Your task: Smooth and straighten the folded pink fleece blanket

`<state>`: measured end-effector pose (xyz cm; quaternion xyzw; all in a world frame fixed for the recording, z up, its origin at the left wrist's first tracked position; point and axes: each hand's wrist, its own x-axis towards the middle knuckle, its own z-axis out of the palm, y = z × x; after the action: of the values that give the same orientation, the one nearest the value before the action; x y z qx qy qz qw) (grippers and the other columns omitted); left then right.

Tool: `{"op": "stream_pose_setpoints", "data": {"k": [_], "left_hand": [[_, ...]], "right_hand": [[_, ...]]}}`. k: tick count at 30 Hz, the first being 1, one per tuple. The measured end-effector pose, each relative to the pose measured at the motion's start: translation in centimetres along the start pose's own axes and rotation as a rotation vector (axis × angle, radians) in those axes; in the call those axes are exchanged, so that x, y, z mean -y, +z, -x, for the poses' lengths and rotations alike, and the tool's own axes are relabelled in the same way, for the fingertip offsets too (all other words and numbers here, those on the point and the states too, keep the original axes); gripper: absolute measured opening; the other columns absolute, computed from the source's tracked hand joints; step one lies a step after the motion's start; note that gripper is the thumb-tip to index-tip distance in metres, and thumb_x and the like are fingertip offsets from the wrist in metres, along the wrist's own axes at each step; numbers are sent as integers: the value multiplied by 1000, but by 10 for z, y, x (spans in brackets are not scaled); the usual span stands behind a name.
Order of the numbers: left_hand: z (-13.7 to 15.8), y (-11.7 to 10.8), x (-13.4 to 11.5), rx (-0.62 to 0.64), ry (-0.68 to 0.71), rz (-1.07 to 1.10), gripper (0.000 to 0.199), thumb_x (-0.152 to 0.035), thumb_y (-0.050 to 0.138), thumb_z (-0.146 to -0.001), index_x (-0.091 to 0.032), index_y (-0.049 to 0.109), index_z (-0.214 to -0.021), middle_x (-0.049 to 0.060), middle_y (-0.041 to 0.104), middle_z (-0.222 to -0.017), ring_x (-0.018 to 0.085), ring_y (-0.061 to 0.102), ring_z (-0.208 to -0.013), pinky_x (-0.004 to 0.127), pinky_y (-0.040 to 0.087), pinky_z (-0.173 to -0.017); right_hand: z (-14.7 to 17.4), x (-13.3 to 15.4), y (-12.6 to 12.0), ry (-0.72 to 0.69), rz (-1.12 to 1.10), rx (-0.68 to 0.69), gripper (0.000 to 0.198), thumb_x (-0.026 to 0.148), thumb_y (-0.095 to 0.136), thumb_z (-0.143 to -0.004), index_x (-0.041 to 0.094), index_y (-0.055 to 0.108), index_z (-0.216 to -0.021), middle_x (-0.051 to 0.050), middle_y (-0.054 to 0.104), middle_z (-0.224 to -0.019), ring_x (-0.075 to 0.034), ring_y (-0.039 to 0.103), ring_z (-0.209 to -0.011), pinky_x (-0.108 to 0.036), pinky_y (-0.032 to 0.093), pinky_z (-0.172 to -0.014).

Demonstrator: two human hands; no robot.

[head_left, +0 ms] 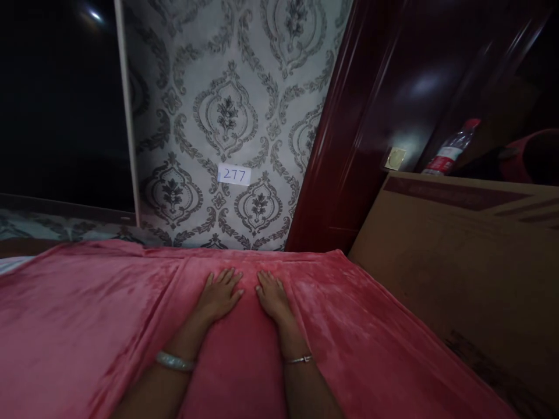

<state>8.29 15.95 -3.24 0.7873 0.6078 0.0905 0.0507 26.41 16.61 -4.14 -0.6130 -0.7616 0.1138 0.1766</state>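
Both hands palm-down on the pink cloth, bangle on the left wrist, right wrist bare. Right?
One miss: the right wrist isn't bare. The head view shows a thin bracelet on it. The rest holds: left hand and right hand palm-down on the pink cloth, bangle on the left.

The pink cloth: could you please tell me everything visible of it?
The pink cloth looks plush, with a sheen and darker patches. It lies spread out, with long creases toward its far edge. The left hand and right hand rest on it, palms down; a cardboard box stands at its right.
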Motion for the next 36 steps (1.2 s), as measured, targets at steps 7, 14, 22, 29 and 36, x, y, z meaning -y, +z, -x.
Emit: {"op": "stream_pose_setpoints", "data": {"k": [7, 14, 22, 29, 36], "left_hand": [[3, -3, -3, -14, -40, -27, 64, -33, 32, -97, -12, 30, -158, 14, 24, -166, 27, 20, -156, 61, 10, -126], [8, -2, -3, -34, -75, -97, 62, -37, 33, -98, -18, 36, -157, 11, 26, -166, 29, 23, -155, 62, 13, -125], [8, -18, 38, -31, -358, -128, 65, -48, 30, -98, -20, 37, -156, 12, 25, -167, 32, 20, -156, 67, 10, -123], [7, -22, 61, -17, -468, -77, 67, -48, 25, -98, -21, 31, -159, 10, 15, -170, 27, 11, -158, 66, 19, -121], [5, -23, 59, -7, -475, -26, 70, -51, 23, -97, -19, 29, -160, 9, 12, -171, 26, 10, -158, 63, 22, -121]], "right_hand": [[2, 16, -1, -90, 27, -10, 58, 28, 34, -102, 20, 34, -159, -4, 26, -168, -23, 16, -157, -50, 14, -127], [2, 19, 5, -42, 13, 63, 58, 35, 34, -102, 25, 35, -159, -2, 27, -168, -25, 17, -157, -54, 8, -126], [3, 8, -4, 170, 59, 22, 60, 41, 33, -101, 21, 38, -158, -7, 25, -168, -27, 17, -157, -54, 14, -125], [3, 0, -11, 261, 62, 41, 64, 43, 32, -101, 18, 32, -160, -8, 19, -169, -26, 16, -157, -52, 16, -125], [1, -5, -6, 259, 23, 21, 64, 42, 34, -101, 15, 34, -159, -9, 22, -169, -26, 17, -157, -52, 17, -125]]}}
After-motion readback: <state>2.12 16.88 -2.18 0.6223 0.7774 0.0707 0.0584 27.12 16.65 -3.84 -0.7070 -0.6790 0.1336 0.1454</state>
